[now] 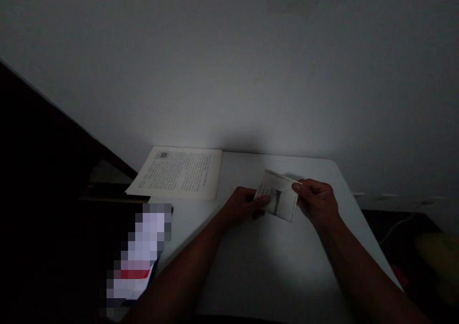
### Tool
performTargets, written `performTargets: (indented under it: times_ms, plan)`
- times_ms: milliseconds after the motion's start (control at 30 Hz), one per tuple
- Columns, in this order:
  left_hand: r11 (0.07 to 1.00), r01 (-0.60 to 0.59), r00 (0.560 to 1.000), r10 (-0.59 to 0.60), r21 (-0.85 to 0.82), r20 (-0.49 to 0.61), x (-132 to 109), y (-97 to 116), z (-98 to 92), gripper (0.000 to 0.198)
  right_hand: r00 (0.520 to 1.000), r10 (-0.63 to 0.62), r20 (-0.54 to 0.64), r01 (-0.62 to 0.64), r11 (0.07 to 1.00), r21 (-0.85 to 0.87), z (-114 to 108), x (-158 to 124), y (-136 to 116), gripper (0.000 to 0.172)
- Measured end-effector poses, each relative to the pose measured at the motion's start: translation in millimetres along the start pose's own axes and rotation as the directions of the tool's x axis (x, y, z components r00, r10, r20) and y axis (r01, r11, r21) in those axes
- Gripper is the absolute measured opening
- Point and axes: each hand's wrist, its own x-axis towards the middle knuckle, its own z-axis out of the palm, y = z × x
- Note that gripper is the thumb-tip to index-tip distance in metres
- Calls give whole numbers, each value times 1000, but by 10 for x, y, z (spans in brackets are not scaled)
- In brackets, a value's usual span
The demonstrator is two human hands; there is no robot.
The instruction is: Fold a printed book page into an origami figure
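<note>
A person's left hand [245,203] and right hand [318,203] pinch opposite sides of a small printed paper [286,202] over a white table [301,281], right of and below the frame's center. The step in hand appears to be two-handed handling; any next move likely calls for light, even pressure. A printed sheet [186,175] lies center left, above a pixelated screen [141,254], before a grey wall [251,75] in a dim room.

Head camera now — peering forward and down, close over the surface [308,266] — wall [244,65] filling the upper half.
</note>
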Motion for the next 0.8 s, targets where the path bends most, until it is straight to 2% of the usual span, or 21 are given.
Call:
performTargets:
  times_ms: [133,333,400,467,500,533,600,633,700,800]
  plan:
    - [999,50,998,-50,-9,-35,10,-26,21,41,1000,-13,12,13,999,-34,12,-14,4,24]
    - [999,22,999,-20,38,-47,-1,7,-36,42,1000,14,20,-14,1000,-4,35,-9,-38,20]
    - [997,-12,997,19,81,-80,-11,7,-45,41,999,39,-11,-38,996,76,48,2,-76,20]
    - [977,-123,978,149,173,-148,-20,-8,-47,30,994,90,-57,-79,982,169,55,15,-110,21]
    - [945,-206,952,254,253,-174,-22,-19,-47,30,989,125,-76,-107,972,208,55,22,-120,23]
    - [890,-292,912,370,352,-179,-21,-31,-46,43,983,164,-84,-141,962,234,52,29,-125,24]
    - [718,-417,810,572,558,-129,-7,-51,-45,69,967,241,-83,-210,939,273,41,39,-120,25]
    - [627,-445,765,637,639,-93,5,-56,-46,74,957,280,-72,-248,923,293,35,42,-115,24]
    - [486,-465,693,720,740,-37,36,-58,-52,68,932,362,-29,-333,883,330,30,43,-113,22]
    - [361,-487,601,799,795,5,80,-47,-59,48,862,492,117,-502,802,323,46,26,-145,16]
